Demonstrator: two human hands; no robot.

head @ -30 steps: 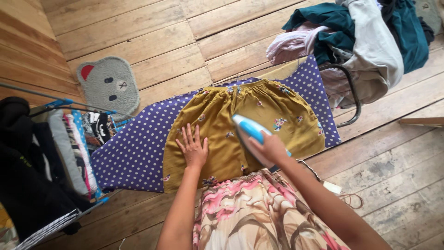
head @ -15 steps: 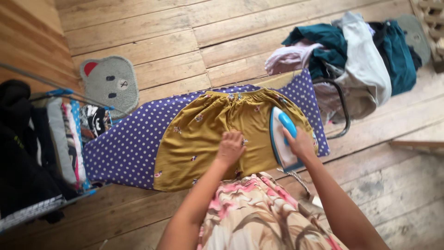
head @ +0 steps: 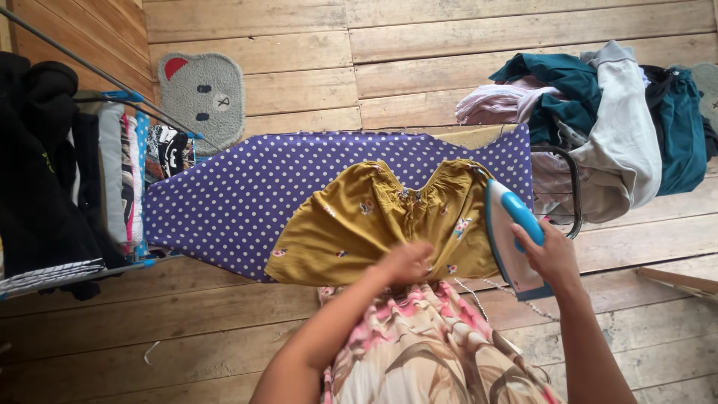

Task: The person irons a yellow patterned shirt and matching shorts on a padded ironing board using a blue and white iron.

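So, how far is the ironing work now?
Done: hung clothes fill the rack at one side. In hand: left hand gathers the mustard skirt on the dotted board; right hand holds the iron. Left: a pile of clothes on the chair.

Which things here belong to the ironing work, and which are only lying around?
In use: iron in right hand; mustard floral garment gripped by left hand; polka-dot ironing board.
Lying about: bear-shaped mat; clothes pile; drying rack.
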